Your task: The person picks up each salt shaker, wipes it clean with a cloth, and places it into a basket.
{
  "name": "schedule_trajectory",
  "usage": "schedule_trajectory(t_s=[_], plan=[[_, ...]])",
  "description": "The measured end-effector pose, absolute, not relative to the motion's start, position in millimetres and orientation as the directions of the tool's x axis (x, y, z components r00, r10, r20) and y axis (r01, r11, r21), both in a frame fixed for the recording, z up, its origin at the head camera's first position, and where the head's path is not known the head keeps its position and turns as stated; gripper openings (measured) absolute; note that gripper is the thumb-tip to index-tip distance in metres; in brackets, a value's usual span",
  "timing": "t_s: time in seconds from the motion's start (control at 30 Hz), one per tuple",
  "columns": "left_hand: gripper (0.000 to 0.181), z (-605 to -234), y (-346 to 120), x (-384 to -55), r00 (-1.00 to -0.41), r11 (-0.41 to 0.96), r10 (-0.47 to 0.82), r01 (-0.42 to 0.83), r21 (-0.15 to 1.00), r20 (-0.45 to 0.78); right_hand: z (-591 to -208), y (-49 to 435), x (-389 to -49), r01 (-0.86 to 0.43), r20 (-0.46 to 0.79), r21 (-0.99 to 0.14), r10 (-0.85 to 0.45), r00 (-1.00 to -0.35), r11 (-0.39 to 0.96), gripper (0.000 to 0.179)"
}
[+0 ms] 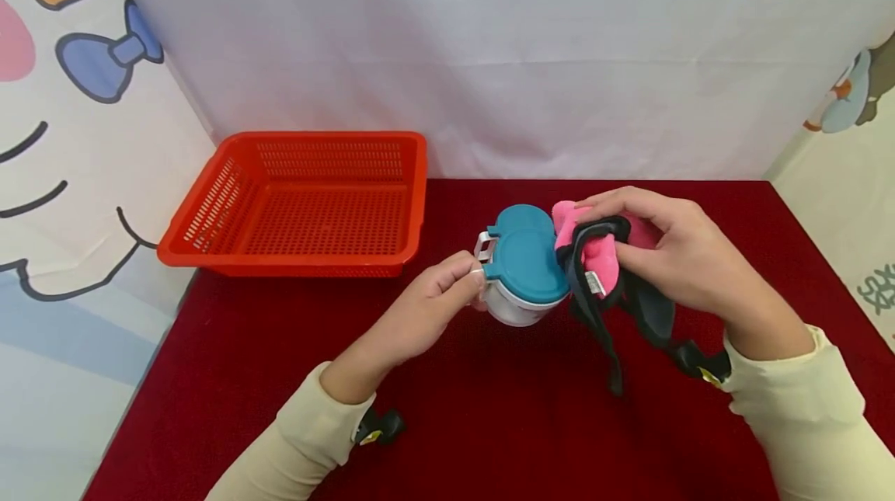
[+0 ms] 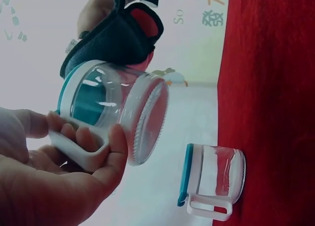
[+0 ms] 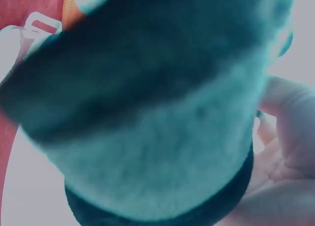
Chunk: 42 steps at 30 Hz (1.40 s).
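My left hand [image 1: 437,303] grips the white handle [image 2: 81,152] of a clear jar [image 2: 115,105] with a teal lid [image 1: 527,264], lifted off the cloth and tilted. My right hand [image 1: 678,252] holds a dark fabric item with pink plush lining [image 1: 600,256], a white label and hanging straps. In the head view this fabric meets the right edge of the lid; the left wrist view also puts it against the jar. Dark fabric [image 3: 157,108], blurred, fills most of the right wrist view. Behind the lifted jar a second, similar jar [image 2: 216,172] stands upright, partly hidden in the head view.
A red plastic basket [image 1: 412,229] with perforated walls stands at the back left. Dark red cloth [image 1: 447,423] covers the table. White sheeting [image 1: 489,58] hangs behind, and printed cartoon panels flank both sides.
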<state>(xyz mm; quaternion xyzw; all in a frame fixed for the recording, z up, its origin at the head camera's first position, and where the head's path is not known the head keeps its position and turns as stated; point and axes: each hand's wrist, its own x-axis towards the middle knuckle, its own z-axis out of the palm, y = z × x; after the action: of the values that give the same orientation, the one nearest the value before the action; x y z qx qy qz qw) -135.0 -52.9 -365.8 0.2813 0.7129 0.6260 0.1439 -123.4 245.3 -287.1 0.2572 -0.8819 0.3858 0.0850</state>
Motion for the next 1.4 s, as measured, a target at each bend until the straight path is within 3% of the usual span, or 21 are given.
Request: schedule_trajectory(t_s=[0.17,0.37,0.5,0.73,0.97,1.17,1.4], plan=[[0.023,-365,-53,-137,-0.82,0.011,0.553,0.188,0.982,0.15,-292,252,-120,-0.495,0.359,-0.728,-0.351,-0.865,0.475,0.04],[0.024,-364,-53,-137,-0.757,0.003,0.634,0.207,0.978,0.158,-301,247,-126,-0.461,0.293,-0.801,-0.421,-0.858,0.383,0.038],[0.022,-364,-53,-136,-0.739,0.038,0.657,0.231,0.972,0.15,-301,240,-130,-0.484,0.292,-0.773,-0.446,-0.846,0.41,0.039],[0.023,-363,-51,-136,-0.745,0.112,0.652,0.277,0.954,0.14,-296,225,-132,-0.593,0.339,-0.59,-0.498,-0.798,0.548,0.044],[0.025,-368,-45,-136,-0.755,0.121,0.64,0.281,0.952,0.141,-295,215,-133,-0.679,0.361,-0.447,-0.577,-0.732,0.582,0.04],[0.025,-370,-39,-135,-0.782,0.122,0.604,0.28,0.952,0.152,-291,200,-124,-0.781,0.445,-0.296,-0.644,-0.623,0.55,0.03],[0.023,-373,-34,-134,-0.838,0.109,0.522,0.249,0.962,0.158,-295,175,-99,-0.82,0.551,-0.026,-0.677,-0.489,0.571,0.022]])
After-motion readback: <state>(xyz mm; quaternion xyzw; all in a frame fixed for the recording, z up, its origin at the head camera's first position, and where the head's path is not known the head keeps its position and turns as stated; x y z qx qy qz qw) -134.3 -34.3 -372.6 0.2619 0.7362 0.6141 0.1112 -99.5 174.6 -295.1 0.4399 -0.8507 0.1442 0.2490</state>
